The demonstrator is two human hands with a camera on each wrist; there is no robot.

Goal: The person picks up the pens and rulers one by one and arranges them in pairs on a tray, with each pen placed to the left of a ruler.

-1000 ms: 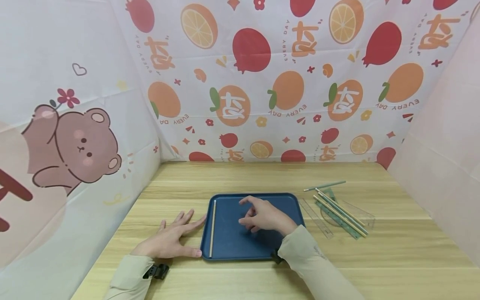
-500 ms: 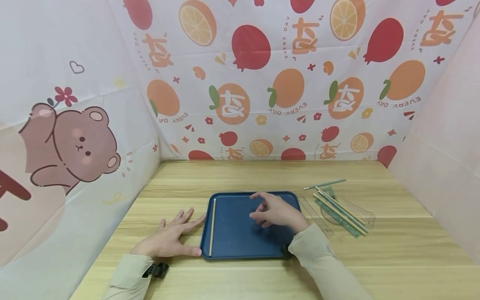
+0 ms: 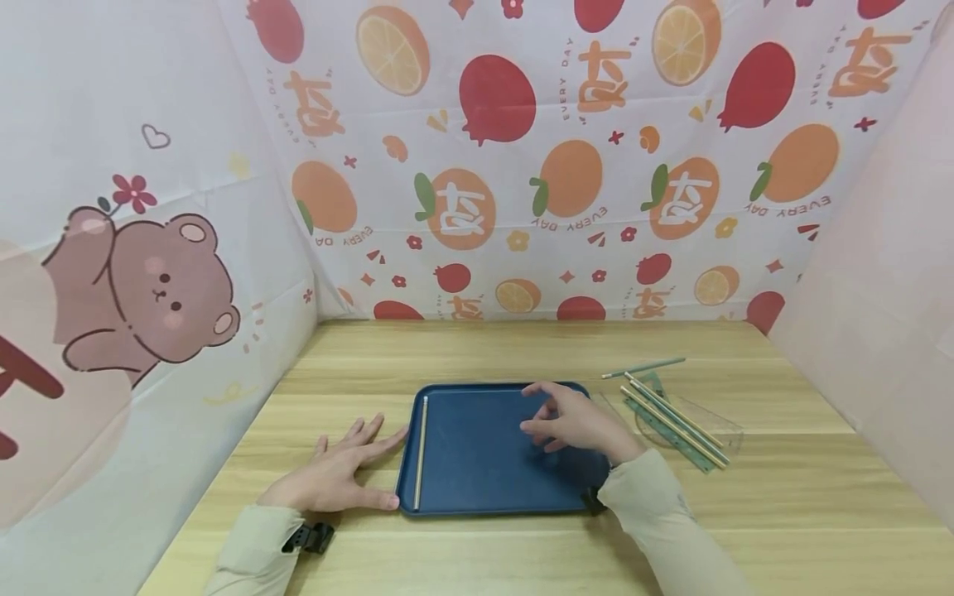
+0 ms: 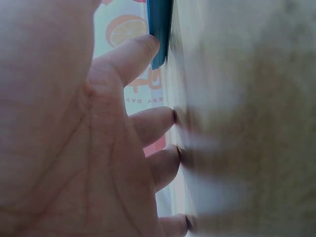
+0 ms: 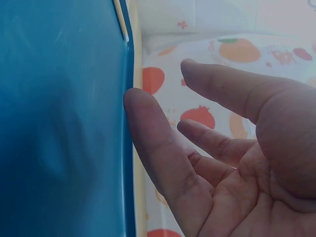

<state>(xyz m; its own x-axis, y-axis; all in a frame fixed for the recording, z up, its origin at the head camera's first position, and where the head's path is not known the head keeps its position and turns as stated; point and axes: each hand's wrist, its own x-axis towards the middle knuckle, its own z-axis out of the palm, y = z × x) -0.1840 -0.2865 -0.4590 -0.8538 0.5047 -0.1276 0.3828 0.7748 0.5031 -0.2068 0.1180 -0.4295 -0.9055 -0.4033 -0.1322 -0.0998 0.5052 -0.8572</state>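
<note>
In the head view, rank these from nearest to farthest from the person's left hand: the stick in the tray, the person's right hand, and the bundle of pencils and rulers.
Measured from the left hand:
1. The stick, just right of it, along the left edge of the blue tray.
2. The right hand, over the tray's right half.
3. The bundle of pencils and rulers, on the table right of the tray.
</note>
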